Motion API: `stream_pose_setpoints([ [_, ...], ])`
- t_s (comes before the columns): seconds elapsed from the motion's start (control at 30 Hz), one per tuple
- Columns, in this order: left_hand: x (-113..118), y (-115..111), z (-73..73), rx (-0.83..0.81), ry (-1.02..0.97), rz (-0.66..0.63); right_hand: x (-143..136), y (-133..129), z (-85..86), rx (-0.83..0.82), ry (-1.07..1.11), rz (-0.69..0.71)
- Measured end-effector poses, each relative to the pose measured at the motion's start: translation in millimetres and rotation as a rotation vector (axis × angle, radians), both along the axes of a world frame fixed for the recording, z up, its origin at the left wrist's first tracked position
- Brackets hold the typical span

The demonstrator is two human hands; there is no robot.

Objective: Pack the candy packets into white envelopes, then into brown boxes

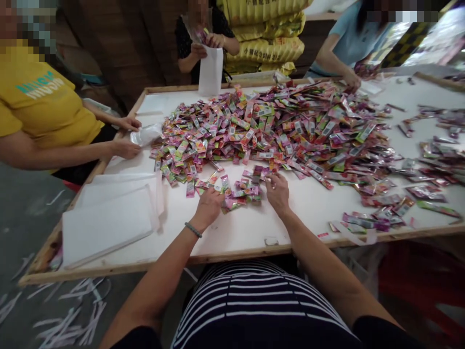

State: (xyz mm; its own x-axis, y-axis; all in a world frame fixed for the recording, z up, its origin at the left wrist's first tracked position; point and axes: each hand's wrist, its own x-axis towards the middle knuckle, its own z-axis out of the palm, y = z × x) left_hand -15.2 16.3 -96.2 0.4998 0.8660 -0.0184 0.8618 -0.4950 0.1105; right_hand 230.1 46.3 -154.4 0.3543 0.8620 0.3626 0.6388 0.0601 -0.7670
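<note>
A wide heap of small pink, purple and green packets covers the middle of the white table. In front of it lies a smaller cluster of packets, between my two hands. My left hand, with a beaded bracelet on the wrist, is at the cluster's left side, fingers bent down at the packets; what its fingertips hold is too small to tell. At the cluster's right side, my right hand has thumb and fingers drawn together against the packets; whether one is gripped is unclear.
White bags are stacked at the table's left. A person in yellow handles a clear bag; another across holds a white bag. A third person's hand reaches the heap's far right. Loose packets lie near the wooden front edge.
</note>
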Motion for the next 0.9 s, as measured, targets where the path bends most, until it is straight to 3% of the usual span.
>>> stream_pose_setpoints([
  [0.07,3.6,-8.7,-2.5,0.031,-0.045,0.029,-1.2,-5.1,9.1,0.008,-0.221,-0.046],
  [0.13,10.3,-19.1,-6.9,0.037,-0.114,0.06,-6.8,-10.9,16.9,0.027,-0.379,0.012],
  [0.27,28.9,-34.0,-14.0,-0.043,-0.183,0.034,-21.1,-16.6,17.0,-0.033,-0.572,0.54],
  [0.33,35.0,-40.2,-12.9,-0.057,-0.187,0.029,-23.4,-15.3,11.2,-0.089,-0.593,0.709],
  [0.4,36.0,-49.1,-9.1,-0.082,-0.189,0.027,-20.4,-13.1,6.1,-0.14,-0.549,0.706],
  [0.53,23.4,-74.0,-3.1,-0.179,-0.262,0.001,-9.7,-13.1,6.2,-0.18,-0.329,0.438],
  [0.63,5.6,-85.8,-5.3,-0.141,-0.301,0.016,-15.6,-14.6,16.8,-0.218,-0.276,0.294],
  [0.73,-11.3,-83.9,-10.8,-0.154,-0.208,0.003,-42.1,-11.5,33.8,-0.313,-0.359,0.314],
  [0.9,-25.1,-78.1,-12.8,-0.131,-0.145,0.034,-95.3,1.8,53.2,-0.415,-0.613,0.472],
])
